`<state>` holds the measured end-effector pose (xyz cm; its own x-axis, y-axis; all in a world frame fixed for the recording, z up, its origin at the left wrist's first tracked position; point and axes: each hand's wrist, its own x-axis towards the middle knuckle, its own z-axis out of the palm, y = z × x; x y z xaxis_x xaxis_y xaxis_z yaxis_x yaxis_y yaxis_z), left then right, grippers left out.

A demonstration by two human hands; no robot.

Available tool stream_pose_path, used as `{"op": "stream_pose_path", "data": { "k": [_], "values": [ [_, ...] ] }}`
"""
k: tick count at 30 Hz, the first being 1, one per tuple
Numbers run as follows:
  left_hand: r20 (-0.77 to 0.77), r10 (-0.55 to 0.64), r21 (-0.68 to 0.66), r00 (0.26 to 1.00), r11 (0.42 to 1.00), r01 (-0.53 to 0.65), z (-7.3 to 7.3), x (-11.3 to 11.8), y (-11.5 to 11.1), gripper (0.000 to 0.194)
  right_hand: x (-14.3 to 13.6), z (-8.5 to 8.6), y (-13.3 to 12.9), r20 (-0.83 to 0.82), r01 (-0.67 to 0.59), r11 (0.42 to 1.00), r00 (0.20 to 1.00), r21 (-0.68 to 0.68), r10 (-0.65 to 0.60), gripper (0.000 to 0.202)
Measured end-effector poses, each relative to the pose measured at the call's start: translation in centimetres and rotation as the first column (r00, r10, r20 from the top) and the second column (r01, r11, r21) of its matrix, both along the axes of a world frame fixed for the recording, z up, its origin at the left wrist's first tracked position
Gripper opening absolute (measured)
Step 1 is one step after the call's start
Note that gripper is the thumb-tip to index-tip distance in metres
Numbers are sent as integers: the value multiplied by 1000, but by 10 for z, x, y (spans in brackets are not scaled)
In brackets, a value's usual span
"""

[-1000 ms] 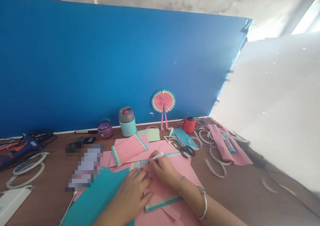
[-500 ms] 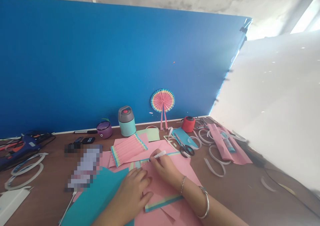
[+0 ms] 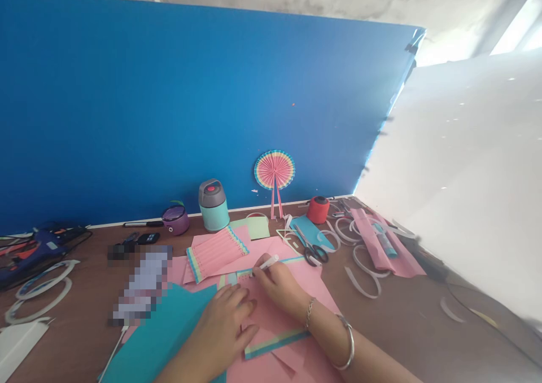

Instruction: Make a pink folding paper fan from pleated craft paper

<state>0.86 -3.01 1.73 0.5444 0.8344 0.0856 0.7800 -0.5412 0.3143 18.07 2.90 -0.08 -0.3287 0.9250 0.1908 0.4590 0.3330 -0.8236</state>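
My right hand (image 3: 282,286) grips a white pen (image 3: 271,262), its tip down near the top edge of a pink sheet (image 3: 273,324) with blue and yellow stripes at its ends. Small marks run along that top edge. My left hand (image 3: 222,326) lies with fingers stretched out on the sheet's left side, partly over a teal sheet (image 3: 169,321). Beyond the hands is a pleated pink sheet (image 3: 218,253) with striped ends. A round folded paper fan (image 3: 274,170) with two pink legs stands against the blue board.
Scissors (image 3: 312,249) lie on blue paper right of the pen. Behind are a turquoise flask (image 3: 214,215), a purple pot (image 3: 175,220) and a red container (image 3: 318,210). White strips (image 3: 362,284) curl on the right. A blue glue gun (image 3: 42,250) and a blurred-out phone-like object (image 3: 144,284) are left.
The view has shifted very slightly. Both hands stay nearly in place, the pen still at the sheet's top edge, perhaps moved a little.
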Motion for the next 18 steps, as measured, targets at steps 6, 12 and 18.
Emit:
{"op": "stream_pose_path", "data": {
  "k": [6,12,18],
  "values": [
    [-24,-3,42,1000,999,4,-1,-1,0,27,2,-4,3,-14,32,998,999,48,-31,17],
    [-14,4,33,1000,999,-4,-3,-1,0,28,3,-1,3,9,42,998,999,39,-42,17],
    [4,3,46,1000,999,-3,-1,-1,0,26,3,-3,2,23,27,999,999,44,-28,17]
  ]
}}
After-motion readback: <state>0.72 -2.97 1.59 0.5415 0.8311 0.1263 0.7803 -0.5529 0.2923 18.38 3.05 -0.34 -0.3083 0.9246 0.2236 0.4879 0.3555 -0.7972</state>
